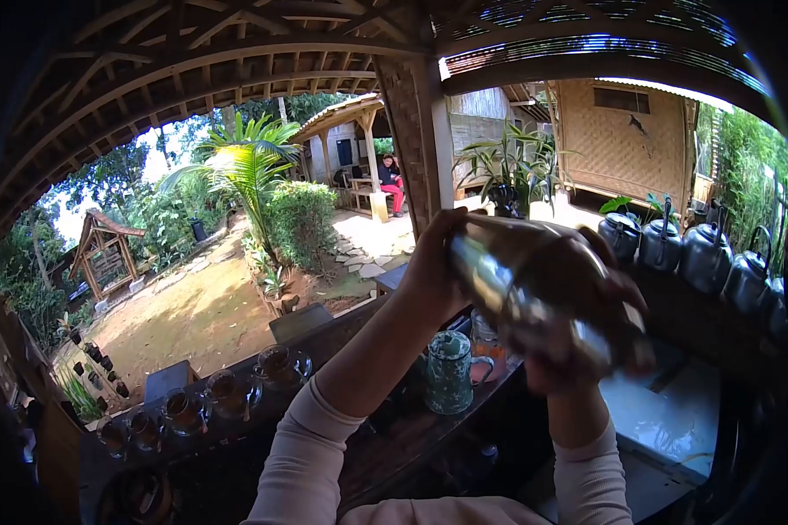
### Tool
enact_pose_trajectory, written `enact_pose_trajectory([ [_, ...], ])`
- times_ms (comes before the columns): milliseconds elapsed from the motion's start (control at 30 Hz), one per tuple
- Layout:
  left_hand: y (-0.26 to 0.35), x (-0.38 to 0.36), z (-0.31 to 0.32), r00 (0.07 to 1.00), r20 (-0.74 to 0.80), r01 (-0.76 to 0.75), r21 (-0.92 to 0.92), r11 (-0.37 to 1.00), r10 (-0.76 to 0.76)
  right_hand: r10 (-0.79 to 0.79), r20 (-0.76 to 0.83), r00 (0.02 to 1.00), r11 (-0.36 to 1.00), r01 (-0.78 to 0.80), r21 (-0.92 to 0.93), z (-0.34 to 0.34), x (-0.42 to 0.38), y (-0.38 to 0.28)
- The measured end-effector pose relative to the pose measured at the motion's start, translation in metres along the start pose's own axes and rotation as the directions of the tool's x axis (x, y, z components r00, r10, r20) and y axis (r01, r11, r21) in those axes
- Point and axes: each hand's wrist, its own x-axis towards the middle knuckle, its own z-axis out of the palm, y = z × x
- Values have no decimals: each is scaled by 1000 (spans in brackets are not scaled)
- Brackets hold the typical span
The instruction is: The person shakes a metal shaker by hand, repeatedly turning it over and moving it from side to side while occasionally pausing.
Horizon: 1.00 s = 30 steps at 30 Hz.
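Observation:
A shiny metal cocktail shaker (492,267) is held up in front of me, tilted on its side and partly smeared by motion. My left hand (439,262) is closed round its left end. Around the right, lower end my right hand (587,346) is wrapped, its fingers blurred. Below the shaker, a green speckled enamel pitcher (449,385) with a lid stands upright on the dark counter, apart from both hands. Partly hidden behind it is a clear glass vessel (483,331).
Several glass mugs (184,411) line the wooden counter (385,455) at left. Several metal kettles (706,256) stand in a row at right. A light-coloured surface (665,424) lies at lower right. Beyond a wooden post (411,131), a person (390,184) sits under a roof.

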Motion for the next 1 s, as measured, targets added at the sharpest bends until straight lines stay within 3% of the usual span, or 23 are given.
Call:
enact_pose_trajectory([
  [67, 2, -22, 38, 959, 186, -249, 206, 947, 212, 22, 5, 1000, 999, -22, 32, -3, -6, 5],
  [133, -2, -10, 31, 846, 383, -445, 126, 887, 371, 52, 24, 998, 994, -54, 90, -9, -10, 8],
  [200, -3, 8, 7, 985, 23, -174, 50, 983, 173, 79, 41, 996, 986, -84, 142, -13, -14, 8],
  [233, -11, 36, -33, 996, -76, -51, 17, 999, 52, -8, 115, 993, 937, 47, -346, -10, -6, 24],
  [267, -19, 39, -63, 984, -179, 12, -5, 1000, -12, 305, -27, 952, 923, -303, -236, -7, -22, 47],
  [300, -24, 37, -62, 914, -405, 17, 52, 999, 6, 599, -121, 791, 788, -610, -85, -6, -37, 67],
  [333, -28, 33, -59, 790, -612, 43, 105, 994, 31, 708, -169, 686, 705, -703, 97, -1, -28, 63],
  [367, -26, 30, -54, 784, -619, 39, 100, 994, 31, 504, -130, 854, 848, -518, -112, -10, -32, 60],
  [400, -21, 28, -50, 908, -418, 10, 3, 1000, -8, 274, -35, 961, 917, -272, -291, -17, -36, 60],
  [433, -16, 22, -43, 980, -199, 3, -102, 995, -23, -64, 20, 998, 995, 65, -73, -5, -3, 49],
  [467, -6, 15, -27, 999, 11, 43, -86, 995, -42, 16, 242, 970, 964, 49, -260, -26, -2, 31],
  [500, -3, 6, -4, 989, 87, -124, 29, 992, 122, 588, 5, 809, 805, -586, 92, -13, 7, -40],
  [533, -1, 2, 9, 946, 185, -293, 136, 946, 267, 587, 14, 810, 804, -585, 103, -14, 7, -32],
  [600, 4, 12, 2, 937, 160, -322, 55, 945, 310, 348, 152, 925, 937, -350, -12, -23, 9, -8],
  [633, 2, 20, -10, 958, -63, -278, 41, 960, 280, 219, 228, 949, 976, -212, -55, -28, 10, 8],
  [667, -1, 36, -43, 968, -115, -208, 124, 970, 222, 169, 145, 975, 963, -132, -234, -33, -14, 53],
  [700, -8, 40, -64, 927, -338, -121, 137, 983, 161, 103, 76, 992, 911, -63, -409, -34, -36, 95],
  [733, -12, 38, -65, 831, -547, -35, 124, 992, 98, 671, -113, 733, 738, -674, 10, -14, -32, 95],
  [800, -23, 40, -69, 792, -600, -56, 108, 993, 110, 755, -173, 633, 656, -723, 218, -16, -47, 107],
  [833, -22, 38, -63, 759, -639, -81, 96, 992, 123, 629, -216, 747, 775, -625, 94, -27, -49, 106],
  [900, -9, 29, -40, 940, -327, -82, 63, 995, 98, 506, -224, 833, 854, -521, -9, -39, -54, 98],
  [933, -4, 19, -22, 987, -75, -123, 212, 969, 142, 589, -226, 776, 808, -559, 185, -41, -56, 95],
  [1000, -17, 19, 6, 918, 190, -386, 238, 891, 347, 719, -186, 670, 643, -539, 544, -43, -59, 91],
])
